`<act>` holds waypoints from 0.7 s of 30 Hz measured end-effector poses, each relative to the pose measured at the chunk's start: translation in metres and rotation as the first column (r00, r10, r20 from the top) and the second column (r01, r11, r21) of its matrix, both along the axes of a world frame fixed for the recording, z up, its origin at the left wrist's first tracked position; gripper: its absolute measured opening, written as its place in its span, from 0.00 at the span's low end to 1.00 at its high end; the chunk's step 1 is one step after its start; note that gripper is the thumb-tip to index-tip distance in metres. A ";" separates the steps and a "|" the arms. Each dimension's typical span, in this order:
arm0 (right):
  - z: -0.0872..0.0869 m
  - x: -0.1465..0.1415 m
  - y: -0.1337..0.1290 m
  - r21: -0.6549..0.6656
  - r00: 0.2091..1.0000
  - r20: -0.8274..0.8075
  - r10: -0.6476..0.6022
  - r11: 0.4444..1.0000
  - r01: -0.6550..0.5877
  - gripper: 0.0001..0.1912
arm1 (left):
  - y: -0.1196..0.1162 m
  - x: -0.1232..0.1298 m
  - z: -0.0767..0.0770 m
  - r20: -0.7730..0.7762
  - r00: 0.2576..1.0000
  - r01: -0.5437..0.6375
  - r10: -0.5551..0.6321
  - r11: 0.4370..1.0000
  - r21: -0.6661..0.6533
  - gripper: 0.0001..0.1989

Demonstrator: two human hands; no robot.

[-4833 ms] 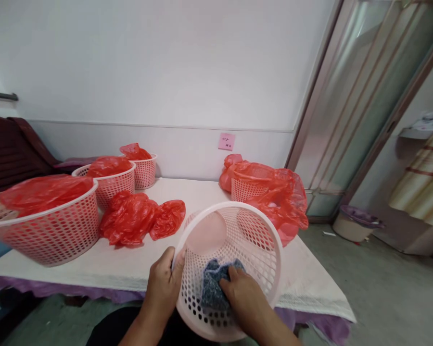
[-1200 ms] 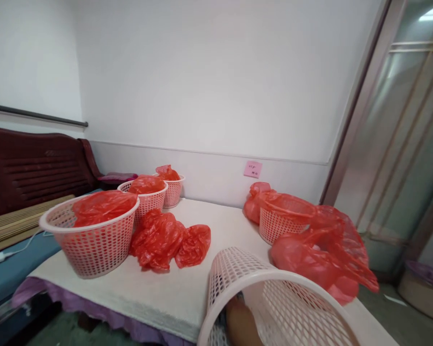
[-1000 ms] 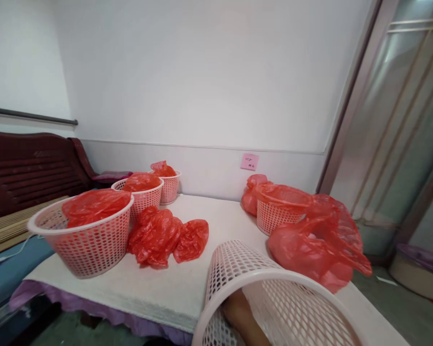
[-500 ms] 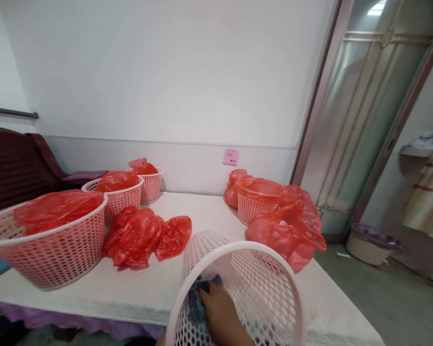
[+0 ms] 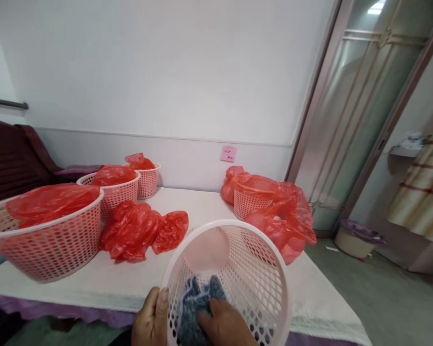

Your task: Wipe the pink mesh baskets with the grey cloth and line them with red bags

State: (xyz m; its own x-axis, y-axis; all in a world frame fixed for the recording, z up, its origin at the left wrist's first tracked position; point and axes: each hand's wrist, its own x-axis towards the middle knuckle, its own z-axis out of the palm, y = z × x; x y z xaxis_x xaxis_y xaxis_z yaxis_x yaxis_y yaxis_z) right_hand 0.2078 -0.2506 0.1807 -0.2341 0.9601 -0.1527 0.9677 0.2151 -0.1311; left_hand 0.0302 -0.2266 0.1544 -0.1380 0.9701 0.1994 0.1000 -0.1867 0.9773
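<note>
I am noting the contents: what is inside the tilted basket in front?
The right hand holds a blue-grey cloth inside the pale pink perforated basket. Whatever the cloth and hand cover there cannot be seen.

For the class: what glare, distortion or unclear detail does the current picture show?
Head view: a bright light patch glares high on the glass door; head view: the left-edge basket looks stretched sideways; head view: the pink note's writing is unreadable.

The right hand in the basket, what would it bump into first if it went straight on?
First the blue-grey cloth that the right hand holds; beyond that, probably the inside of the pink basket, though depth is hard to judge.
</note>
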 end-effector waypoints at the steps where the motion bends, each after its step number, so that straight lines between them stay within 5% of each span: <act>1: -0.001 0.007 -0.001 0.036 0.997 0.082 -0.013 0.999 0.010 0.12 | 0.003 -0.002 0.004 -0.013 1.000 -0.003 0.003 1.000 0.013 0.22; 4: -0.009 0.018 -0.005 0.162 0.984 0.170 -0.049 0.987 0.022 0.10 | 0.011 -0.004 0.017 -0.073 0.997 0.002 0.001 0.999 0.039 0.23; 10: -0.047 0.003 -0.017 0.208 0.976 -0.065 -0.208 0.954 0.217 0.06 | 0.026 -0.006 0.039 -0.266 0.963 -0.003 0.037 0.992 0.127 0.24; 14: -0.017 0.034 -0.022 0.329 0.993 0.112 -0.044 0.944 0.005 0.05 | 0.037 -0.009 0.049 -0.298 0.954 0.046 -0.007 0.991 0.122 0.23; 17: 0.001 0.057 -0.026 0.484 0.983 0.183 0.017 0.869 -0.105 0.07 | 0.047 -0.008 0.059 -0.316 0.948 0.082 -0.042 0.990 0.117 0.23; 19: -0.013 0.058 -0.030 0.519 0.989 0.129 0.079 0.844 -0.135 0.06 | 0.051 -0.005 0.065 -0.324 0.945 0.086 -0.043 0.989 0.118 0.23; 21: -0.042 0.050 -0.034 0.547 1.000 0.017 0.014 0.837 -0.021 0.07 | 0.054 -0.003 0.072 -0.334 0.942 0.092 -0.046 0.988 0.126 0.23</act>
State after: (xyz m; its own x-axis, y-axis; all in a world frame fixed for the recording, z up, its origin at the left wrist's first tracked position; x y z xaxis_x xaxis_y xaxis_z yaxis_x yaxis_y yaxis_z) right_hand 0.2579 -0.2850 0.1386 -0.2532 0.8838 0.3934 0.9639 0.2652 0.0247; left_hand 0.0275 -0.1725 0.2259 0.0243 0.9347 0.3547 0.3934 -0.3351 0.8561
